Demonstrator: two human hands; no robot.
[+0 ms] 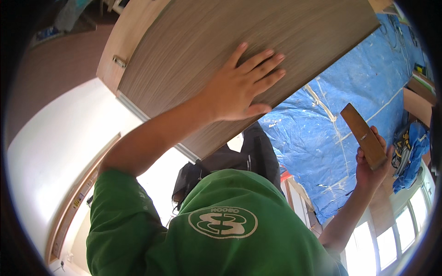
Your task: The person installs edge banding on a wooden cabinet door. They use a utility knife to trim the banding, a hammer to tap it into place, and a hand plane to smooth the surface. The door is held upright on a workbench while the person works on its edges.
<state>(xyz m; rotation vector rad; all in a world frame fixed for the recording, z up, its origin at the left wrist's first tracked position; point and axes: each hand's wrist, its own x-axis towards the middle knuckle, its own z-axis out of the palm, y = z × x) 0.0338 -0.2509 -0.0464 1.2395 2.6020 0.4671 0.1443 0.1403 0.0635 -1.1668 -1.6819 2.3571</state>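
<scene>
My left hand (248,83) lies flat with fingers spread on a brown wood-grain panel (184,60). The panel fills the upper middle of the view. Off to the right, my right hand (372,170) grips a short brown wooden block (363,133) with a small light mark on its face. The thumb and fingers wrap round the block's lower part. It is held tilted, over the blue sheet and apart from the panel.
A blue plastic sheet (373,73) covers the floor at the right. A bundle of cables and blue material (407,152) lies at the far right, below some boards (416,103). A light wooden board with a metal fitting (119,61) adjoins the panel's left side.
</scene>
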